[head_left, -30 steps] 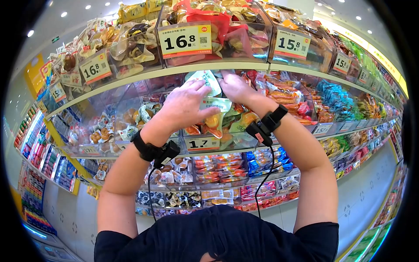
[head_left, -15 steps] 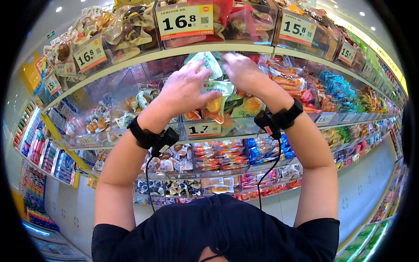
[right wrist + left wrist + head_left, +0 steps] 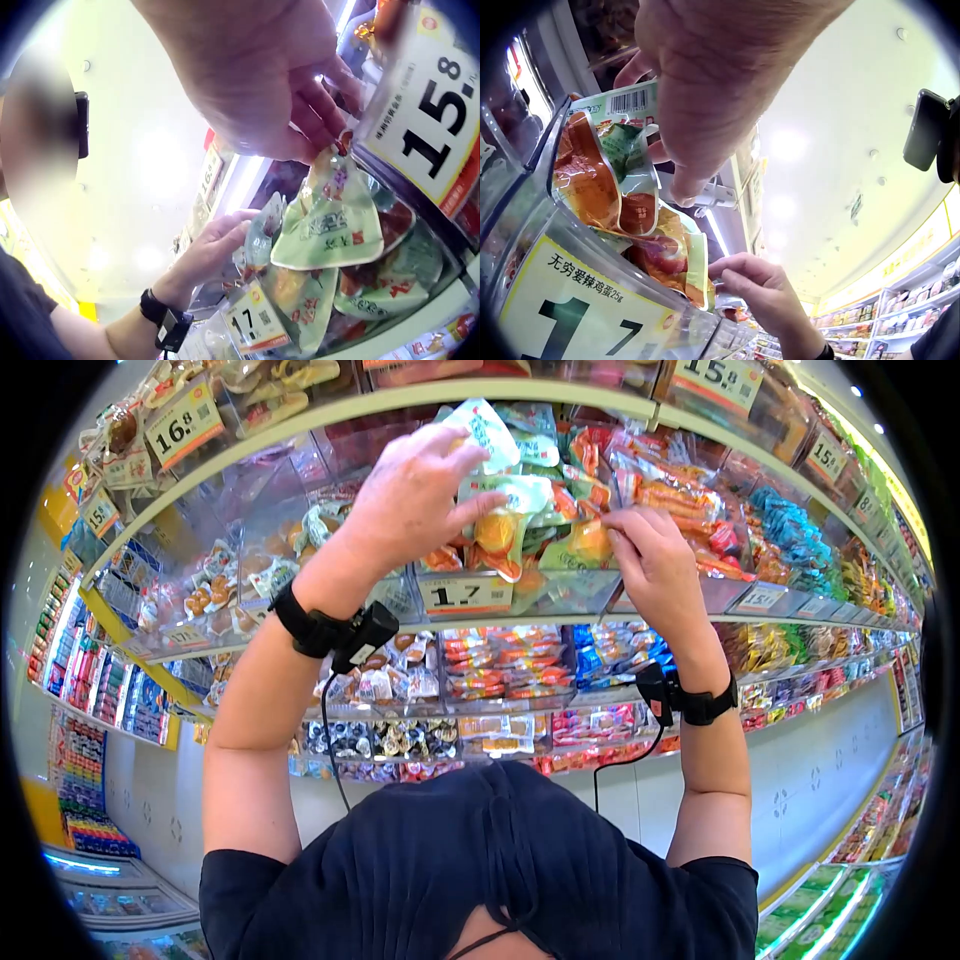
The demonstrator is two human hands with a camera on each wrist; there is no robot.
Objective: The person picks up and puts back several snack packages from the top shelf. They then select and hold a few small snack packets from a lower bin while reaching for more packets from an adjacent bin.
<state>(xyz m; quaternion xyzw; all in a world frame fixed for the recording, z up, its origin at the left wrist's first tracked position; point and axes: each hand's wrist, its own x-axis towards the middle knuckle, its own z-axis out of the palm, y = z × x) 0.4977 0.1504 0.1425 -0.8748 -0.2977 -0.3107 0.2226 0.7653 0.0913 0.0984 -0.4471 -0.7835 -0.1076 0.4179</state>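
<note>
My right hand (image 3: 660,565) is at the front right of a clear bin, its thumb and fingertips pinching the end of a green egg snack packet (image 3: 330,225). In the right wrist view this packet hangs printed side out over several similar ones. My left hand (image 3: 410,500) reaches over the bin's left side with fingers spread and loosely bent. Its fingertips are right at an upright pale green packet (image 3: 485,435), and its thumb lies over another packet (image 3: 500,535) with an orange, round filling showing. In the left wrist view, packets partly hide the left fingers.
A 1.7 price tag (image 3: 468,595) marks the bin front. Above runs a cream shelf edge (image 3: 400,410) with more bins. Clear dividers separate red-orange packets (image 3: 680,495) at right and small wrapped snacks (image 3: 205,595) at left. Lower shelves hold more packets.
My right hand has drawn back from the rear of the bin, moving right and down to a packet at the front. The left hand stays by the same packets; the view has tilted down.
</note>
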